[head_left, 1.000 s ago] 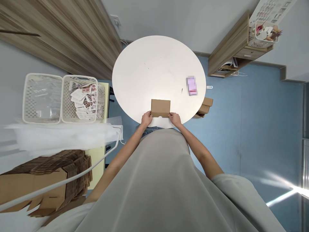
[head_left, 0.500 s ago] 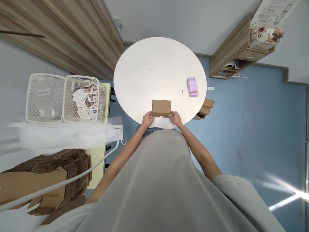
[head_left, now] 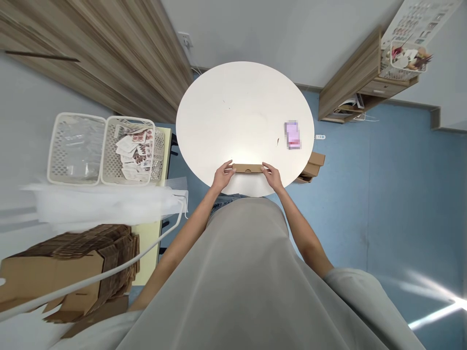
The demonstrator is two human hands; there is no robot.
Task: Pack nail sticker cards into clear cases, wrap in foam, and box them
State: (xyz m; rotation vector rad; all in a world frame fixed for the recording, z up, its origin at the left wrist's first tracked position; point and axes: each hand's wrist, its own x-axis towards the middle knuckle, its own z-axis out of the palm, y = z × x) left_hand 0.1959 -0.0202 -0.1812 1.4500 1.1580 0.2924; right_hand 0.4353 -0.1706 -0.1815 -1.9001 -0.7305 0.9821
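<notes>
A small brown cardboard box (head_left: 248, 168) is held near the front edge of the round white table (head_left: 241, 107). Its narrow side with a half-round thumb notch faces me, and the broad lid face is out of sight. My left hand (head_left: 223, 176) grips the left end between thumb and fingers. At the right end, my right hand (head_left: 272, 176) holds the box the same way. I cannot tell whether the box touches the tabletop.
A blurred purple item (head_left: 292, 135) lies at the table's right. Left are two white baskets (head_left: 103, 165), one with printed packets, and stacked flat cardboard (head_left: 73, 267). Cardboard boxes (head_left: 313, 165) stand on the floor beside the table; a wooden cabinet (head_left: 352, 78) is back right.
The box has been tilted so its broad top face no longer shows, only the narrow notched side. Both hands turned with it. The camera view shifted slightly.
</notes>
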